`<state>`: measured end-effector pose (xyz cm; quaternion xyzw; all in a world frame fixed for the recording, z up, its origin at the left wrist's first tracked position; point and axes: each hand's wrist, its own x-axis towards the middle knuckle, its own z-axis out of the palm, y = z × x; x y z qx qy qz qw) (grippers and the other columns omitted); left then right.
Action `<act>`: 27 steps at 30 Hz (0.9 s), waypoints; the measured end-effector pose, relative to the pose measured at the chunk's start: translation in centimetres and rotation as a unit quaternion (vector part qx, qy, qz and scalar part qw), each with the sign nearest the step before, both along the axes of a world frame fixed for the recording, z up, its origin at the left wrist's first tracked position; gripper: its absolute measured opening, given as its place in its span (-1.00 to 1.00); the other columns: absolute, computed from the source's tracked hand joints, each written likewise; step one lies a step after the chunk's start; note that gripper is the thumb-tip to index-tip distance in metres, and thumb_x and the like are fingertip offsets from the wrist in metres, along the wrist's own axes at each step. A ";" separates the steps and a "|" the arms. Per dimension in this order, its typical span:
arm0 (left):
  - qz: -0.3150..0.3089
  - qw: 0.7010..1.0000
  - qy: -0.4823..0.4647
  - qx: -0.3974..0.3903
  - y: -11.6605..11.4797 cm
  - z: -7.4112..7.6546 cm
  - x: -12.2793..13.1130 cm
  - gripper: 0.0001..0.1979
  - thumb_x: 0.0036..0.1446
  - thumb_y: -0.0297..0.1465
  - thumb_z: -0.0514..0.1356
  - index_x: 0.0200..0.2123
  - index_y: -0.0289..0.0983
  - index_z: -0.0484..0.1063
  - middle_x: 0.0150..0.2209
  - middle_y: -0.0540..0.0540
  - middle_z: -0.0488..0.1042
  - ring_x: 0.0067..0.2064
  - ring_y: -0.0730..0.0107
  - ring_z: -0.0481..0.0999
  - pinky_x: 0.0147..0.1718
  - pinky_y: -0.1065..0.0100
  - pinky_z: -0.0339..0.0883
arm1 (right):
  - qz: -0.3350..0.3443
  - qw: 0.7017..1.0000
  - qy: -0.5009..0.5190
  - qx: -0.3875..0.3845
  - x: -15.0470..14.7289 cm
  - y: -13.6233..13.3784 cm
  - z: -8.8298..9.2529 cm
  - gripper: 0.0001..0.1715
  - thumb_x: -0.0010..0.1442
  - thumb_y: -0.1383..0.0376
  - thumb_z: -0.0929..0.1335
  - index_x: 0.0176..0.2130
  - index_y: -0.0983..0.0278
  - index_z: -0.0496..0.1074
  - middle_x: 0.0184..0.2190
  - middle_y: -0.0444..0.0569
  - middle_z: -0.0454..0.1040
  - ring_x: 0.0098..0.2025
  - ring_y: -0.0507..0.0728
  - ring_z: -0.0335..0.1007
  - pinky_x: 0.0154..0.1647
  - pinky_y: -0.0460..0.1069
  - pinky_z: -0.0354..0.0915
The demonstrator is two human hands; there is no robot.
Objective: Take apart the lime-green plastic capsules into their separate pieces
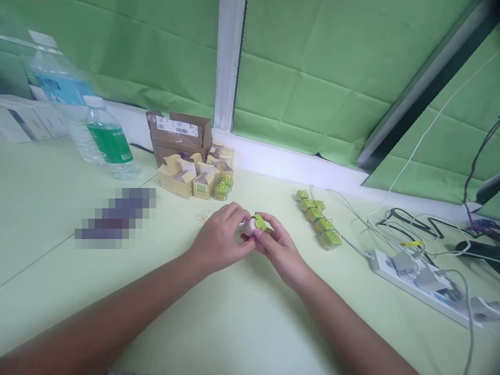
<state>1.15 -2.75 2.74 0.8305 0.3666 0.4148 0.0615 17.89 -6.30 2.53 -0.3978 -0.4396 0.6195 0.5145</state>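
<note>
My left hand [224, 237] and my right hand [279, 245] meet over the middle of the table, fingers closed around a small item. It shows a pale, rounded part [249, 226] on the left and a green lid-like part [259, 223] on the right. My left fingers pinch the pale side; my right thumb and fingers grip the green side. Fingers hide the rest. Behind my left hand lies a clear plastic piece [207, 212]. To the right stands a slanting row of small clear containers with green lids [324, 225] and yellow loops.
Opened small beige boxes [177, 177] stand before a brown carton [183, 135], with more green-lidded containers [222, 190] beside them. Two water bottles [111, 140] are at the left, near a pixelated dark patch [115, 219]. A power strip [417, 286] and tangled cables occupy the right.
</note>
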 end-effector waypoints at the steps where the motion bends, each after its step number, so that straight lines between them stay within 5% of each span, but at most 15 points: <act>1: -0.009 1.000 0.002 -0.011 0.0 0.0 0.0 -0.89 0.12 -0.39 0.19 -0.27 -0.24 0.33 -0.28 -0.05 0.40 -0.25 0.30 0.41 -0.30 0.29 0.27 | 0.005 1.000 0.012 -0.004 0.0 0.0 0.0 -0.45 0.10 0.13 0.52 0.05 0.12 0.37 -0.22 -0.09 0.57 -0.12 0.15 0.55 0.10 0.13 0.37; 8: -0.057 0.987 -0.071 -0.136 -0.3 0.5 0.1 -0.89 0.19 -0.32 0.18 -0.29 -0.21 0.31 -0.29 -0.03 0.39 -0.25 0.33 0.39 -0.27 0.29 0.28 | 0.043 0.994 0.101 -0.015 0.7 0.3 0.2 -0.55 0.09 0.27 0.50 -0.02 0.15 0.43 -0.19 -0.09 0.57 -0.13 0.13 0.53 0.05 0.10 0.39; 16: -0.106 0.916 -0.208 -0.326 0.1 -0.2 0.6 -0.84 0.21 -0.27 0.18 -0.25 -0.21 0.30 -0.28 0.01 0.35 -0.27 0.39 0.39 -0.32 0.34 0.35 | 0.046 0.995 0.086 -0.010 0.5 0.4 0.1 -0.61 0.04 0.39 0.42 -0.08 0.19 0.48 -0.18 -0.10 0.53 -0.16 0.10 0.48 -0.03 0.05 0.42; 27: -0.151 0.868 -0.213 -0.422 0.2 -0.8 0.9 -0.85 0.15 -0.37 0.13 -0.19 -0.21 0.40 -0.29 0.01 0.38 -0.24 0.37 0.40 -0.31 0.37 0.35 | 0.034 0.997 0.064 -0.010 -0.3 0.3 -0.3 -0.61 0.02 0.38 0.36 -0.11 0.20 0.55 -0.11 -0.07 0.53 -0.03 0.17 0.46 -0.01 0.07 0.45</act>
